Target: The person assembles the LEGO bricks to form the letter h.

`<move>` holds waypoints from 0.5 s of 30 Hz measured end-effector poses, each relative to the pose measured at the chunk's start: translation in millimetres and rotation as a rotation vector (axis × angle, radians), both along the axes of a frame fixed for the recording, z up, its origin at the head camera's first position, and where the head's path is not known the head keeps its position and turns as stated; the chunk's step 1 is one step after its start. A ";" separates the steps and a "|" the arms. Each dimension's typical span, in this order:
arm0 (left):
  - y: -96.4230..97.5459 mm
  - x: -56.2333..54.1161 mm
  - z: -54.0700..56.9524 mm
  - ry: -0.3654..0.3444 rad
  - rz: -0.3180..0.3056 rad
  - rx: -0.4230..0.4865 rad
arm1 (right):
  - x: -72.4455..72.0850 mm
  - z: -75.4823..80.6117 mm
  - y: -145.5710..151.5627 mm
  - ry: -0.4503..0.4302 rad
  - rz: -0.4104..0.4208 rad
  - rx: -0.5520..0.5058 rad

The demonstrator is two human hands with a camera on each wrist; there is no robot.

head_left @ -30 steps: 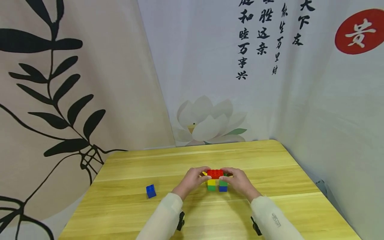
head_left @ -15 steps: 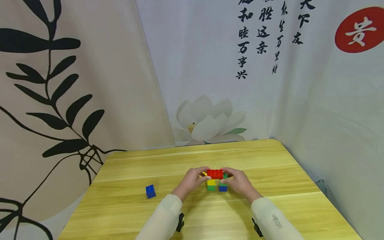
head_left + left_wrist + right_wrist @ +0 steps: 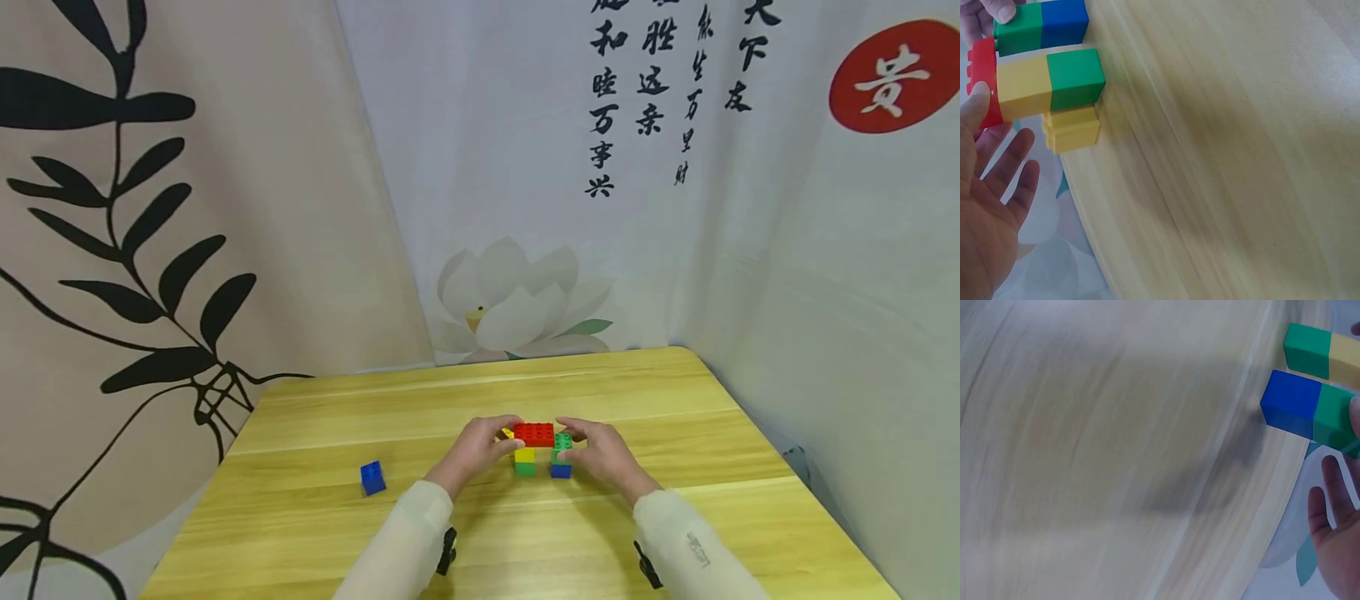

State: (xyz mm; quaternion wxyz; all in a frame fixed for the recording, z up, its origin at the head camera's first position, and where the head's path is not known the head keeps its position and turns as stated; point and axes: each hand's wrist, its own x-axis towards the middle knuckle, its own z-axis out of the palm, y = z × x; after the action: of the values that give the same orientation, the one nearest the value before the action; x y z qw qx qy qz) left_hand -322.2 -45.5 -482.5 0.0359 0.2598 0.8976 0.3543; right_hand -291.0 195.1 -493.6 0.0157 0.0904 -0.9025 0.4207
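Observation:
In the head view my left hand grips a red brick by its left end, thumb in front. That brick sits atop a yellow brick, which stands on a green brick. Just to the right is a second stack, a green brick over a blue brick. My right hand pinches this stack at its green brick, whose studs show beside the red one. Another yellow brick lies close to the first stack in the left wrist view, partly hidden behind my left fingers in the head view.
A loose blue brick lies on the wooden table to the left of my left hand. Beyond the table's far edge hangs a printed curtain, and another stretch of pale cloth runs along the right side.
My right hand has shifted slightly right with the green-and-blue stack, widening the gap between the stacks and exposing more green studs. My left hand keeps its grip on the red brick.

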 end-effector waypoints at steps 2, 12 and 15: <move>-1.9 0.2 -1.1 0.000 0.006 0.012 | -0.6 -0.2 -2.8 -0.005 0.006 -0.003; -4.9 4.3 -1.7 0.018 0.000 0.002 | -0.2 -0.1 -14.7 -0.020 0.012 -0.005; -3.2 3.7 1.7 0.022 -0.002 -0.043 | 0.5 0.9 -14.9 -0.021 0.013 -0.002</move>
State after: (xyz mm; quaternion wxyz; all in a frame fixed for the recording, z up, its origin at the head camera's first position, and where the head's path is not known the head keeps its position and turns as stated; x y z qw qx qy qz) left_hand -318.5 -48.7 -480.8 0.0318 0.2636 0.9052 0.3320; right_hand -290.6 180.2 -492.7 0.0034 0.0916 -0.9016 0.4227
